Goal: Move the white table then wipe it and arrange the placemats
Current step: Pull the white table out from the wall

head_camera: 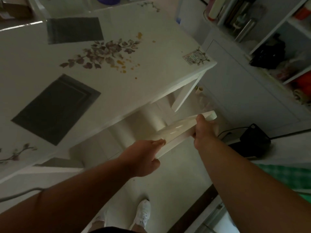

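Note:
The white table (151, 52) fills the upper left, with flower decals and yellow-orange stains (122, 64) near its middle. Two dark grey placemats lie on it: a near placemat (55, 108), skewed, and a far placemat (74, 30). In front of the table's near edge is a white slotted panel (178, 130), which looks like part of a chair or stool, tilted up. My left hand (144, 157) pinches its near end. My right hand (203, 130) grips its right edge with the thumb on top.
A white cabinet (235, 81) and open shelves (277, 39) full of things stand close on the right. A black device with a cable (254, 140) sits on the floor. Green checked cloth (289, 177) lies at right. My white shoes (143, 214) are below.

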